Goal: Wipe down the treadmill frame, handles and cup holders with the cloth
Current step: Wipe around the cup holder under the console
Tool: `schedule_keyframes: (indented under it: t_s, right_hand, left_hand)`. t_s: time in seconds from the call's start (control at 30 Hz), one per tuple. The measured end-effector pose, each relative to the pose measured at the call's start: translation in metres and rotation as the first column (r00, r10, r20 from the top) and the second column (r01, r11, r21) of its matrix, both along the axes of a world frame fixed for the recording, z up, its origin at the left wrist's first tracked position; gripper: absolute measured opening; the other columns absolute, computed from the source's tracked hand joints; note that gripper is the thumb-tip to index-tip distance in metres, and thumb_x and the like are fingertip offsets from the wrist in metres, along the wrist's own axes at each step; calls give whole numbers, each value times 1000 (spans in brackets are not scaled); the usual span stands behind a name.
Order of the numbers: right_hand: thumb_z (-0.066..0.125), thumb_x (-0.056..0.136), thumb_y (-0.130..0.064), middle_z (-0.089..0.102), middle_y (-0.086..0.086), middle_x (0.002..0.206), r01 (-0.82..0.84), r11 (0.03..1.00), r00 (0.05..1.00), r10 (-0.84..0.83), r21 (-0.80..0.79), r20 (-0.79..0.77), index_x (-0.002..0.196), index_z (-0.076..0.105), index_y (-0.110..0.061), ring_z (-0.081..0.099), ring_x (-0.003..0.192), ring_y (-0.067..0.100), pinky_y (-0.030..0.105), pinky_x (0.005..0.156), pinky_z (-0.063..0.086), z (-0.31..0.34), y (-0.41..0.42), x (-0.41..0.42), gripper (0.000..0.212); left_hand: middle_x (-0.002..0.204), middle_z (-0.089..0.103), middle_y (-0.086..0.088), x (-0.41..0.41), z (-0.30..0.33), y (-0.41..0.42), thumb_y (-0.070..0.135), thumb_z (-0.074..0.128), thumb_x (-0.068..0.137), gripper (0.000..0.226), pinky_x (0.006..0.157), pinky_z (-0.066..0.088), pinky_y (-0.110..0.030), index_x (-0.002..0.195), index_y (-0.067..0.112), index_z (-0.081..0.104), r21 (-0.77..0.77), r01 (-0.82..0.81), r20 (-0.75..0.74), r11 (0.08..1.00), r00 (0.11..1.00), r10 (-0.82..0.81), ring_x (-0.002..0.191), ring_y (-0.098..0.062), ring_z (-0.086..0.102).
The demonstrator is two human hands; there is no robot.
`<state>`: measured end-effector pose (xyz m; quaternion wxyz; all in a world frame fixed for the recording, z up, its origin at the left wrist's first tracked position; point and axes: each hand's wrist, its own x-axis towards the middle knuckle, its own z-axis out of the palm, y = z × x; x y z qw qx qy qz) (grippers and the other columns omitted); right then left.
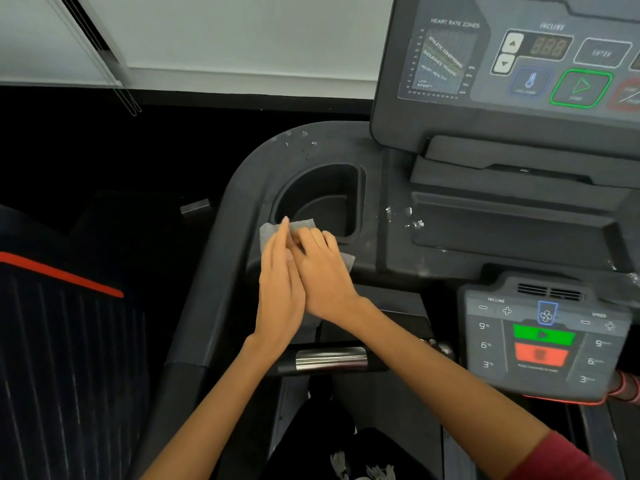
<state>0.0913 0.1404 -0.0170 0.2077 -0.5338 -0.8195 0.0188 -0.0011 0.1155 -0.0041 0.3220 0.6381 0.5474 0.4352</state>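
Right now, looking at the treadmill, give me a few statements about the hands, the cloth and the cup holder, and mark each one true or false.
1. Both hands rest on the cloth at the near rim of the cup holder. True.
2. The cup holder has a bottle in it. False: nothing shows inside it.
3. The left hand lies beside the right hand, fingers fairly straight. True.
4. The cloth is bright red. False: it is pale grey.
5. White specks show on the frame right of the cup holder. True.
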Motion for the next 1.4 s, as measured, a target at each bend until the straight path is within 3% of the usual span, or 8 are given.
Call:
schedule_keyframes:
  t_s: [0.13,0.2,0.27,0.37,0.47,0.6,1.17,1.4]
  right_hand:
    - [62,84,-30,55,6,120,-168,968,964,122,-184,-238,138,46,-4,48,113,19,38,105,32,5,6,4,62]
    - [58,88,-19,55,2,128,-293,911,881,139,-290,-453,144,38,-8,47,122,15,41,114,26,11,7,18,60]
    - [54,91,-9,54,4,133,-265,929,822,79,-257,-565,144,40,-9,46,126,13,43,115,27,13,9,33,54]
    - [51,94,-10,56,6,128,-8,996,898,-32,-88,-439,136,51,-8,45,122,13,46,110,32,8,10,53,43]
    - [47,97,-20,61,7,120,89,996,963,-84,7,-255,128,58,-7,51,115,18,41,105,36,0,17,64,36]
    - [38,99,-34,65,2,111,119,992,990,-121,-33,-74,125,60,-11,59,104,17,37,108,30,-4,21,61,42]
    - [34,102,-30,66,3,78,135,984,976,-152,116,155,125,59,-6,62,74,19,37,87,51,-20,20,42,42]
    - [43,100,-31,63,-5,69,248,941,951,-282,229,127,92,68,-17,58,67,14,51,114,23,-22,19,42,31]
  left_hand:
    - [145,42,-3,-2,6,3,29,27,103,52,102,33,-10,151,18,13,-107,-32,91,994,995,42,127,4,42]
    - [151,34,-3,-3,2,6,44,23,101,57,112,30,-24,152,22,9,-147,33,109,989,994,-17,135,-1,33]
    - [158,16,-7,-5,-9,9,55,15,98,66,119,13,-41,151,17,11,-141,49,-157,989,985,-71,146,-11,9]
    - [153,21,-23,-7,-24,16,52,15,98,70,117,10,-54,147,4,26,3,5,-755,1000,655,-1,145,-32,13]
    - [150,30,-23,-9,-24,25,50,11,98,66,114,11,-59,146,8,29,30,-71,-903,997,425,57,141,-34,23]
    - [151,32,-14,-19,-21,44,40,4,99,60,113,9,-61,146,13,30,60,-90,-951,994,299,84,143,-26,22]
    - [149,31,-21,-44,-11,151,45,28,99,59,115,15,-51,147,11,27,22,-117,-796,993,599,88,137,-35,29]
    - [146,35,-22,-43,-13,149,48,32,97,59,110,23,-57,146,14,32,23,-114,-797,993,598,87,135,-37,32]
